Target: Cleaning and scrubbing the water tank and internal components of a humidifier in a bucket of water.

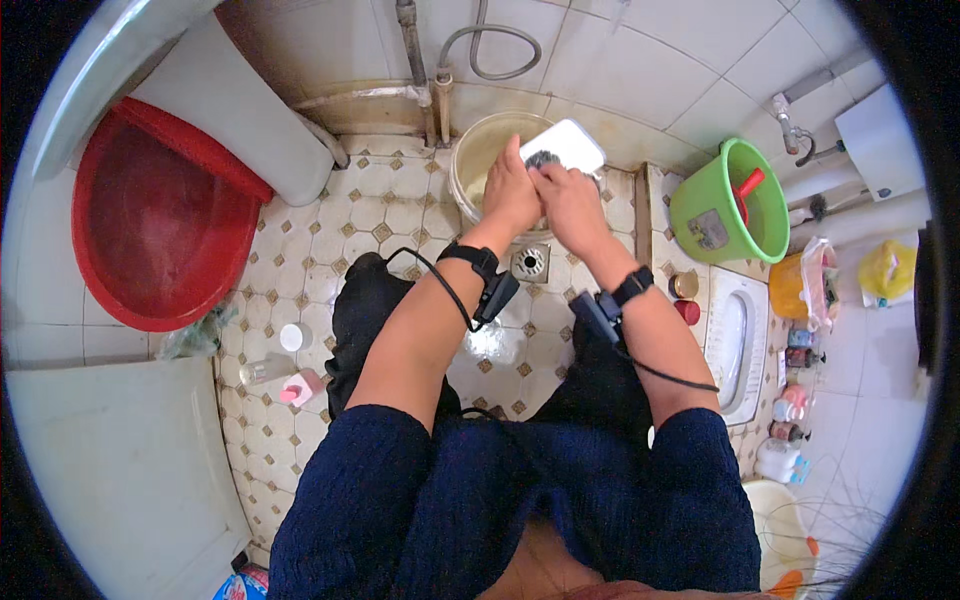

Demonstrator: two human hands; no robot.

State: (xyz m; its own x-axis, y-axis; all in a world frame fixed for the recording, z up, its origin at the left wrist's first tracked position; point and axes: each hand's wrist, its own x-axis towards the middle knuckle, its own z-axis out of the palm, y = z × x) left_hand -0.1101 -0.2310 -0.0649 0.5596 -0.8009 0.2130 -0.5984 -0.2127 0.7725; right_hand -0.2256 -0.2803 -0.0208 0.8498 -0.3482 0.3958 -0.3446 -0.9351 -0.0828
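Over a pale round bucket (466, 169), both hands meet at a white rectangular object with rounded corners (570, 142), tilted and possibly a lid or shallow box. My left hand (511, 187) is at its left edge, one digit pointing up; its other fingers are partly hidden, and it appears to hold the object. My right hand (574, 206) covers the near edge, its fingers curled onto a dark grey scouring pad (541, 160) pressed against the white surface. What lies under the hands inside the bucket is hidden.
A metal floor drain (530, 261) lies just below the bucket. To the right stand a green bucket (694, 202) with a red handle inside and a squat toilet (739, 345). A red basin (165, 225) leans at left. Bottles, including a pink one (302, 387), stand on the tiles.
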